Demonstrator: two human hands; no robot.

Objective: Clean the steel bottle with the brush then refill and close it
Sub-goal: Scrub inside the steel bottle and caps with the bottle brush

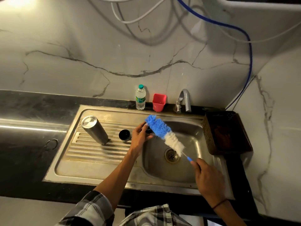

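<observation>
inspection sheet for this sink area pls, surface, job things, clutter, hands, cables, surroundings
surface: steel sink with ribbed drainboard, set in a dark counter.
job's things: steel bottle stands upside down on the drainboard; dark cup beside it; brush is over the basin.
clutter: water bottle and red cup behind the sink; brown basket at its right.
grippers: left hand holds a small dark part, hard to identify; right hand pinches the brush handle.
cables: white cables and a blue hose on the wall.
surroundings: marble wall, tap.
</observation>
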